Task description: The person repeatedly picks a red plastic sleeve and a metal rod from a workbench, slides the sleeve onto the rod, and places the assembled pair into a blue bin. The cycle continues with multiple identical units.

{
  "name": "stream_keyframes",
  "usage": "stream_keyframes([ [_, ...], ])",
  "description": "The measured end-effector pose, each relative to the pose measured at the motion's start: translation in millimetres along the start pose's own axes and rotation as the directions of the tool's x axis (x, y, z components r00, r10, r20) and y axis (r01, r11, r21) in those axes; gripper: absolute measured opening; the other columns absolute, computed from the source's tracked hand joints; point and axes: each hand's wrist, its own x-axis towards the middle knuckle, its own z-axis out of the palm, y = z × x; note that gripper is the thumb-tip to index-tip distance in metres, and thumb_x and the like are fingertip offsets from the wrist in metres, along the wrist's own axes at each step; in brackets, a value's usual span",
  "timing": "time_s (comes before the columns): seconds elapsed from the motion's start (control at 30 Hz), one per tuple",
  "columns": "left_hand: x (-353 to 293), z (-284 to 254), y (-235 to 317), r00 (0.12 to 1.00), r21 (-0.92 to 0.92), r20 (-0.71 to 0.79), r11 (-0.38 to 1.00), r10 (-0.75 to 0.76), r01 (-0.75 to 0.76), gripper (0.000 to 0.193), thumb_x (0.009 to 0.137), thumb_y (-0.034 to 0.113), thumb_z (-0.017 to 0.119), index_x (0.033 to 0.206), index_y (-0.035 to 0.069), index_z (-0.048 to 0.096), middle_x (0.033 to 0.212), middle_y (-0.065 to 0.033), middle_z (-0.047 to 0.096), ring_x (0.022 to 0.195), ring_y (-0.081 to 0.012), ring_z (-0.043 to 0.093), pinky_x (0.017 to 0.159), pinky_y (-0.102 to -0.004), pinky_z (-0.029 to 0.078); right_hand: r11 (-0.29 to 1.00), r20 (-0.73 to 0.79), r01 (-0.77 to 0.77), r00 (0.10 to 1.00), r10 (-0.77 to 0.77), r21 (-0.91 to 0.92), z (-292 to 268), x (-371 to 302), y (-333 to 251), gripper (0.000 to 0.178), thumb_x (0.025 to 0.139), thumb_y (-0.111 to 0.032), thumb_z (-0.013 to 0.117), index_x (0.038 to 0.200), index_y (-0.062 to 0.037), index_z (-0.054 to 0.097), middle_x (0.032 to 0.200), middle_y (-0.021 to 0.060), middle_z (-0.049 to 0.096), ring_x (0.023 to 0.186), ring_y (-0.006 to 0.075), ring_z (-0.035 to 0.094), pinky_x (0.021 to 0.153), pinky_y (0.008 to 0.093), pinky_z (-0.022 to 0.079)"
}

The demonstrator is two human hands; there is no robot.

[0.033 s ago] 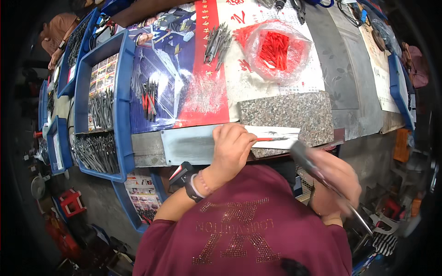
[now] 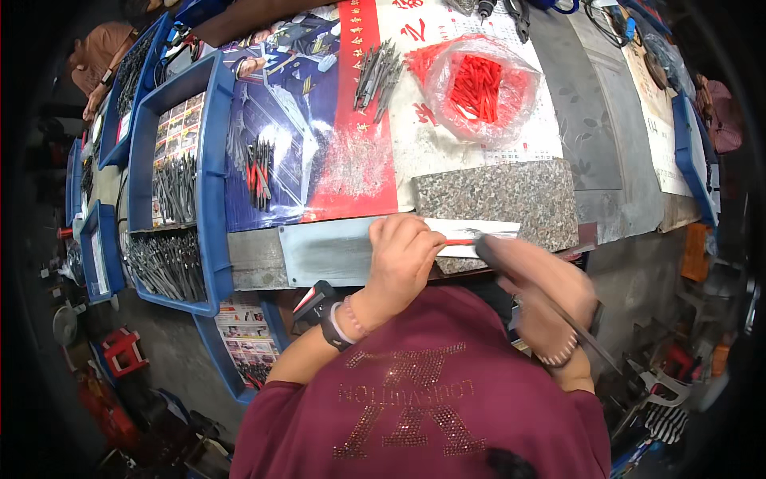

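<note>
Motion shows in your right hand (image 2: 554, 279): it has shifted toward ten o'clock since a moment ago, bringing the dark tool (image 2: 488, 251) with it. The tool's rounded end now lies over the far end of the red stick (image 2: 460, 241), hiding the thin dark tip that showed before. For the work, this puts tool and stick together at the tip; through the blur I cannot tell whether they touch. Your left hand (image 2: 405, 255) has kept its place, thumb and fingers pinching the stick with no gap seen and aiming it toward three o'clock above the white strip (image 2: 455, 227). Your right fingers look wrapped around the tool, but how tightly I cannot tell; its shaft runs off between four and five o'clock. From your left hand, the speckled slab (image 2: 503, 191) lies at two o'clock, the clear bag (image 2: 520, 120) of red pieces (image 2: 479, 88) at one, the grey plate (image 2: 327, 251) at nine, and the blue tray (image 2: 215, 176) of dark rods (image 2: 167, 267) near ten.
</note>
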Motion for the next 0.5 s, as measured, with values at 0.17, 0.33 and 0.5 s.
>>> stream_keyframes([
  [0.17,-7,-6,0,0.997,-0.011,0.025,0.998,-0.067,0.068,0.018,0.076,0.003,0.070,0.092,0.009,0.066,0.086,-0.0067,0.057,0.090,-0.0278,0.057,0.083,-0.0381,0.039,1.000,0.120,0.023,0.993,-0.024,0.009,33,-10,56,0.040,0.103,-0.030,0.045,0.107,0.0045,0.064,0.086,0.0109,0.067,0.065,0.0161,0.063,0.058,0.0255,0.052],
  [0.33,-13,-8,-12,0.995,-0.099,-0.031,0.991,-0.094,0.090,0.018,0.076,0.001,0.068,0.092,0.007,0.064,0.088,-0.0090,0.058,0.090,-0.0289,0.057,0.082,-0.0390,0.041,0.995,0.168,-0.088,0.981,0.093,-0.038,26,-12,43,0.037,0.103,-0.026,0.044,0.106,0.0053,0.064,0.092,0.0140,0.067,0.065,0.0140,0.062,0.058,0.0253,0.052],
  [0.5,-17,-6,-14,0.996,-0.086,-0.038,0.993,-0.084,0.081,0.019,0.075,0.000,0.068,0.093,0.006,0.063,0.089,-0.0097,0.058,0.090,-0.0301,0.058,0.082,-0.0393,0.041,0.979,-0.088,0.193,0.978,-0.187,0.061,25,7,-2,0.012,0.093,-0.013,0.059,0.093,-0.0021,0.063,0.091,0.0146,0.067,0.071,0.0272,0.067,0.059,0.0315,0.053],
])
